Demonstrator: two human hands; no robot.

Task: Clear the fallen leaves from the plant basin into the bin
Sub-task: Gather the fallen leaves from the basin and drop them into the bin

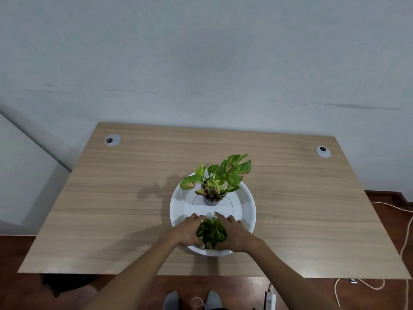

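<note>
We are at the gathering step: our left hand and right hand cup a heap of fallen leaves between them, in the part of the white basin nearest the bench's near edge. The fingers of both hands are loosely spread and curved, pressing against the heap from either side, palms facing each other, forearms reaching in from the near edge. The potted pothos stands upright in the basin's far half, apart from the hands. No bin shows clearly; a dark shape below the near left corner may be one, but we cannot tell. Next, we judge, comes squeezing the heap firmly, lifting it without shedding leaves, and carrying it to the bin.
</note>
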